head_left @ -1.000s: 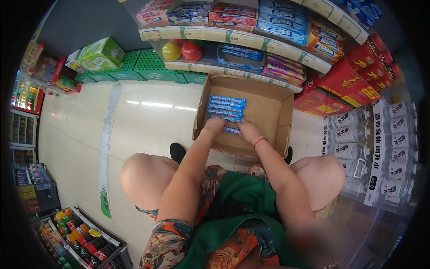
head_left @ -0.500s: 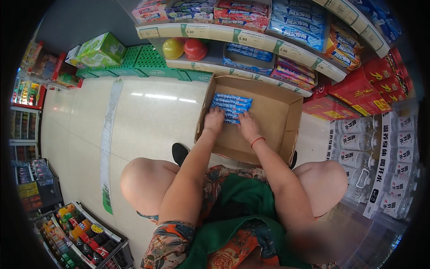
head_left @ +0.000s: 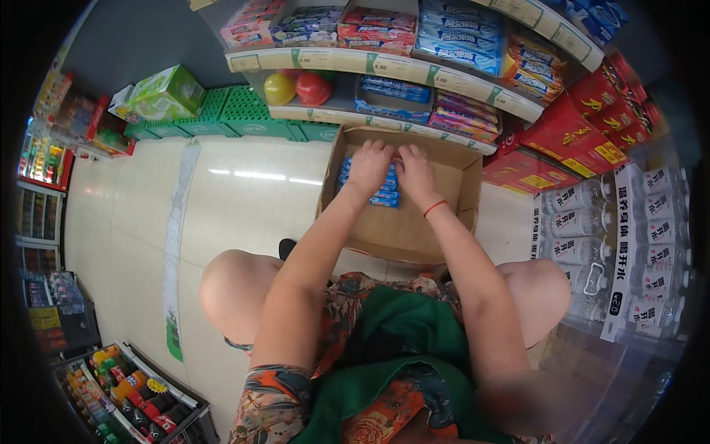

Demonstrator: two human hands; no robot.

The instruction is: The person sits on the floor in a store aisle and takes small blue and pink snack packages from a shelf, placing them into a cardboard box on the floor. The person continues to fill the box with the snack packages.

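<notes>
A shallow cardboard box lies in front of my knees. In its left part, several slim blue stick packs of candy lie side by side in a row. My left hand is over the far half of the row, with its fingers curled down and hiding some packs. Close beside it, my right hand reaches to the far right corner of the row, fingers also bent together. The two hands' fingertips nearly meet; what is between them is hidden.
Shelves with boxed sweets stand just beyond the box. Yellow and red balls sit on the lower shelf. Green crates stand at the far left, red cartons and bottled water packs at the right, a drinks bin lower left.
Both hands have moved away from me, from the near sides of the candy row to its far end. The view has shifted slightly.
</notes>
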